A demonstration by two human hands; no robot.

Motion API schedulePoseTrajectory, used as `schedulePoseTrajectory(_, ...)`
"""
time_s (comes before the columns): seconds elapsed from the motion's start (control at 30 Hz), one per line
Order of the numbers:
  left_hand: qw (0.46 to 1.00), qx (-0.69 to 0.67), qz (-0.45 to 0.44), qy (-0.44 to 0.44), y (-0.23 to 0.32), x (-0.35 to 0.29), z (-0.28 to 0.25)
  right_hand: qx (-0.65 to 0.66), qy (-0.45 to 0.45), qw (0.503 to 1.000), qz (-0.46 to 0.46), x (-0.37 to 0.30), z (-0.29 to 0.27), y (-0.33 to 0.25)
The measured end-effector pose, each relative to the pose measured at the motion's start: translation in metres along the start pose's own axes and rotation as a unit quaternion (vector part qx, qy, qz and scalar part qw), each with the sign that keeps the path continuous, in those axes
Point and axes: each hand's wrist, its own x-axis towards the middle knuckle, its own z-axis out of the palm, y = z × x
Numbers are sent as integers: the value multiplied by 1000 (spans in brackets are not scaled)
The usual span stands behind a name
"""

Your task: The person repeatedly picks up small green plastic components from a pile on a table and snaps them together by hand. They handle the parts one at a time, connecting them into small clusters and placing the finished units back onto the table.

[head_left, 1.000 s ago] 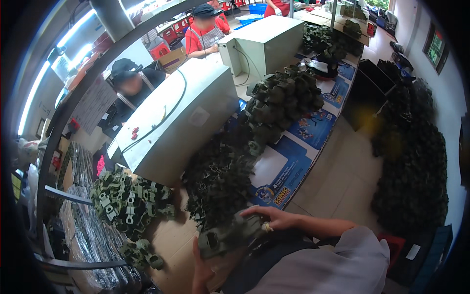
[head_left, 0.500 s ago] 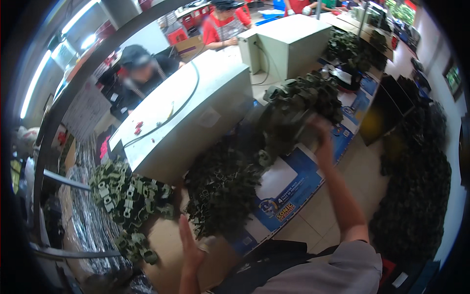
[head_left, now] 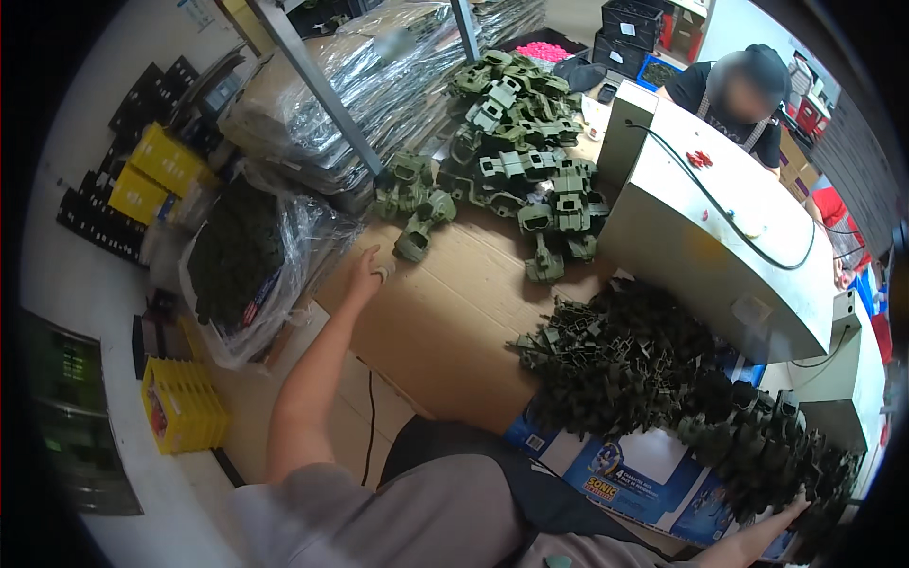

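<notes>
My left hand point(head_left: 365, 276) reaches over bare cardboard point(head_left: 454, 317), its fingers stretched out and a pale band on one of them. Just beyond the fingertips lies a small cluster of green moulded plastic parts point(head_left: 414, 237). Behind it a larger heap of similar green parts point(head_left: 530, 161) spreads toward the back. At the far right my right hand point(head_left: 798, 504) touches the edge of a dark green pile of parts point(head_left: 757, 445); its fingers are partly hidden there. Between my hands sits a mound of small, dark, thin-edged pieces point(head_left: 625, 364).
A white metal housing point(head_left: 724, 213) with a cable stands beyond the mound. A blue printed carton sheet point(head_left: 568, 454) lies along the near edge. At left are a plastic bag of dark parts point(head_left: 237, 251), yellow crates point(head_left: 182, 405) and a grey post point(head_left: 322, 95). Another person point(head_left: 743, 90) works behind the housing.
The view has swung to the left. My left hand has moved out toward the small green cluster. My right hand, earlier blurred over the far pile, is now low at that pile's near edge.
</notes>
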Motion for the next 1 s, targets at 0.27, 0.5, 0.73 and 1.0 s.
schedulePoseTrajectory(0.27,995,1,20,-97,-39,104,69,278,-187,925,-177,-228,-86,-254)
schedulePoseTrajectory(0.5,906,-357,-49,-221,-24,34,123,322,-582,713,-225,-488,-97,-434)
schedulePoseTrajectory(0.73,835,-424,110,-334,92,-208,88,521,-685,490,-141,-601,-135,-511)
schedulePoseTrajectory(1.0,868,-328,193,-318,61,-228,52,385,-648,524,-395,-615,-155,-477)
